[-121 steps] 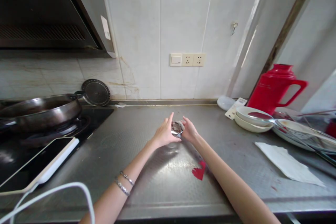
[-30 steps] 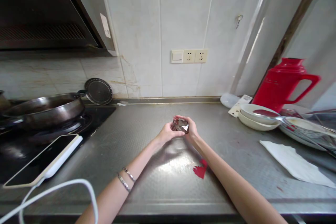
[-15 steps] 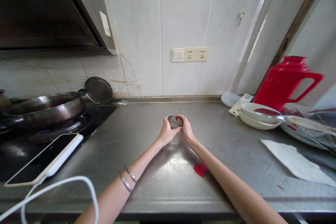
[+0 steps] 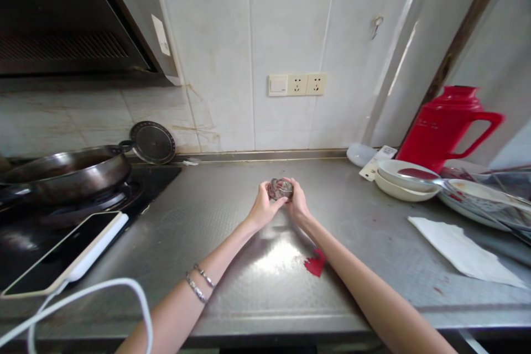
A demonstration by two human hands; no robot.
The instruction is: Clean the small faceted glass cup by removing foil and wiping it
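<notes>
Small shiny rounded object (image 4: 280, 189) shows different face than half-second earlier: apparently turned, control seemingly kept. Left hand (image 4: 261, 211) and right hand (image 4: 298, 204) cup opposite sides, grip closed to object's width, over middle of table (image 4: 199, 215).

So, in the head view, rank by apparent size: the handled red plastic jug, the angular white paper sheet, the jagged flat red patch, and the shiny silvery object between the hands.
1. Red jug
2. White paper sheet
Unranked: silvery object and red patch. They look alike, and the object is partly hidden.
</notes>
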